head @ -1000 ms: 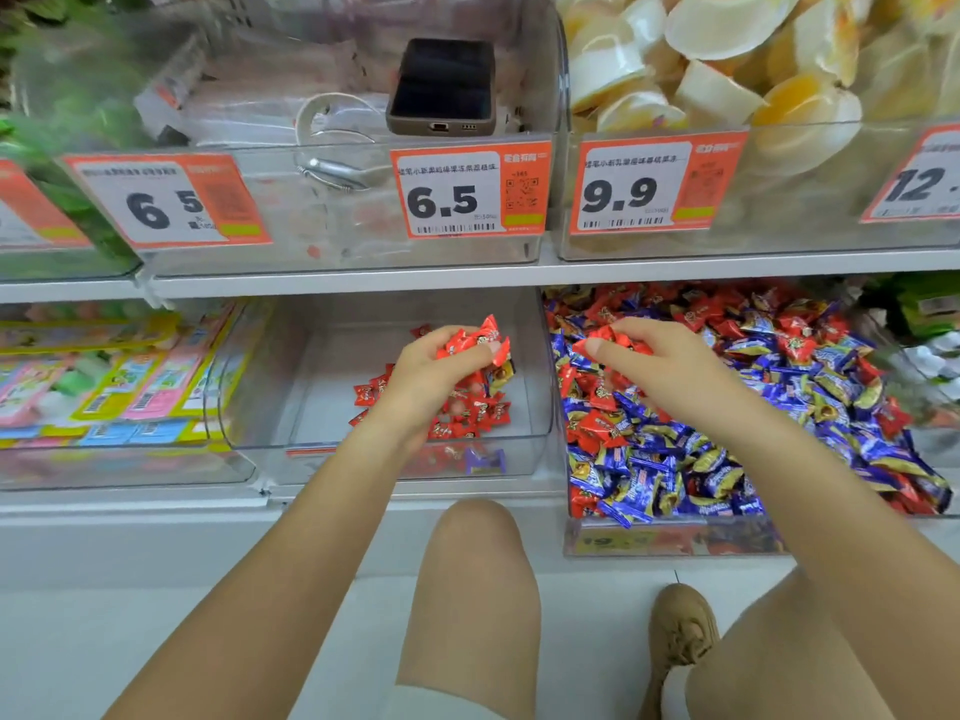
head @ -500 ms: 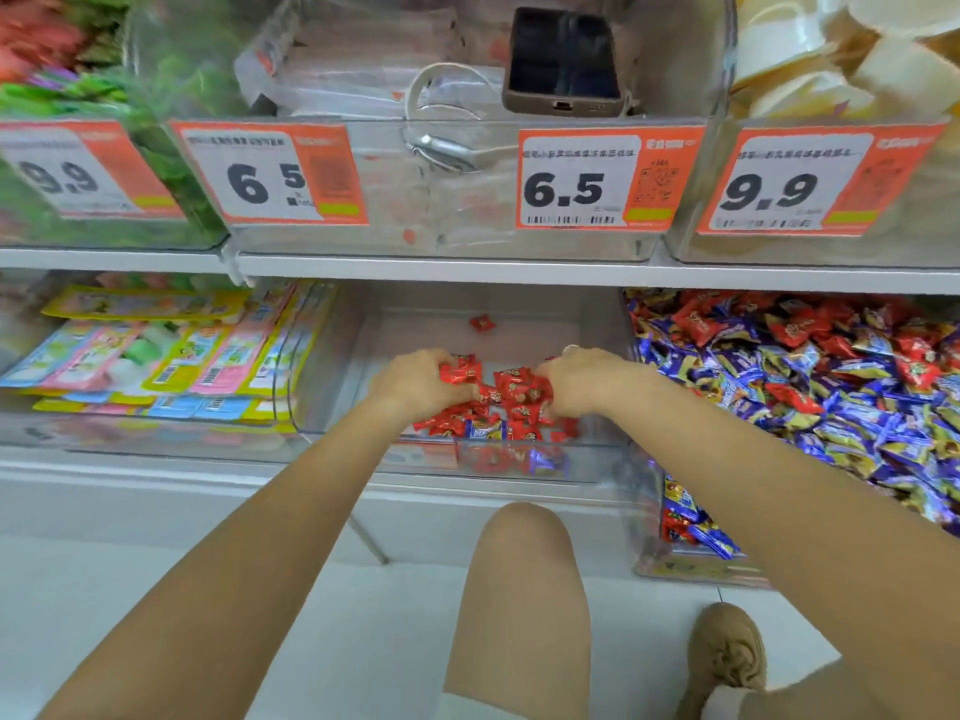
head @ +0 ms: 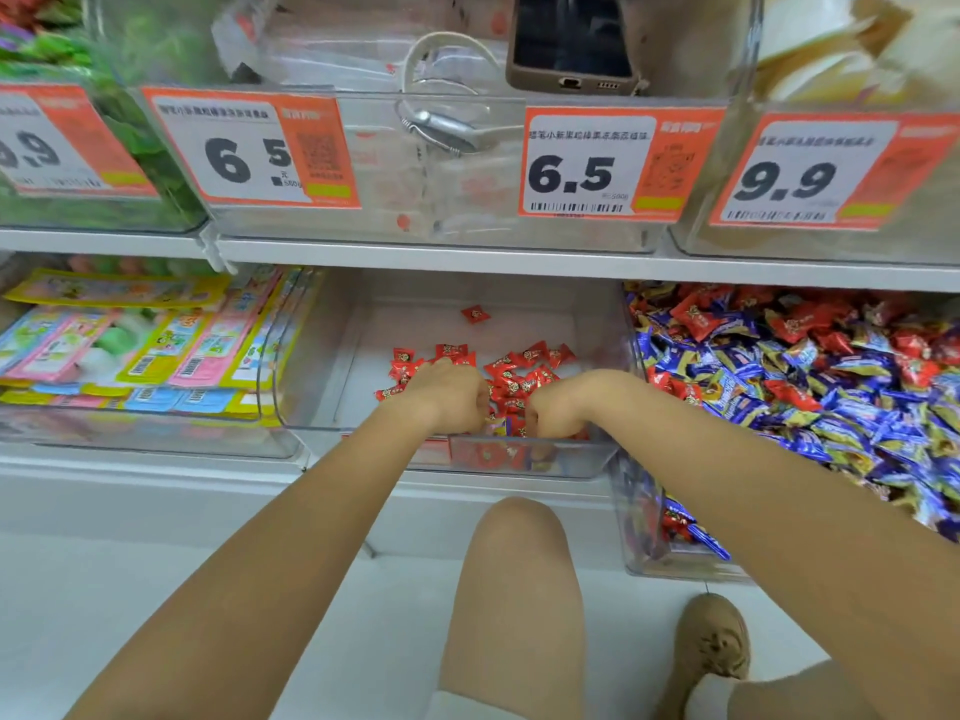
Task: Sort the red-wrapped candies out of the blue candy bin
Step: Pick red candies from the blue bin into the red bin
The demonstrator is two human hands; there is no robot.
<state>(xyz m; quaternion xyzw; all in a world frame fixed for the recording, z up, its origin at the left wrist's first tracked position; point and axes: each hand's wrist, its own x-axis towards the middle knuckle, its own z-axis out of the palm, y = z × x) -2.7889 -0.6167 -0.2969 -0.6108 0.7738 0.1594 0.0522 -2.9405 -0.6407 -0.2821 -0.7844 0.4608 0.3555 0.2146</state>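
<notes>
red candies, sorted: a loose heap (head: pixel 511 379) on the floor of the clear middle bin (head: pixel 332 356), with one stray piece (head: pixel 475 314) lying apart toward the back wall.
red candies, unsorted: many remain scattered among the blue ones in the blue candy bin (head: pixel 810 366), the next compartment to the right of the middle bin.
left hand (head: pixel 449 394): knuckles up over the left edge of the heap, fingers curled down and under; whether they clamp on candy or are letting go is hidden.
right hand (head: pixel 558 410): low at the front right of the heap, fingers likewise curled under; their hold cannot be told.
hands to each other: near, with red wrappers showing between them.
key relation: the remaining red pieces lie to the right of both hands, past the shared clear wall; the right hand is the nearer, its forearm already crossing in front of that bin.
long axis: the wrappers point every way, so no single approach angle suits them.
next move, as a judgement: empty both hands here, then swing right for more.
</notes>
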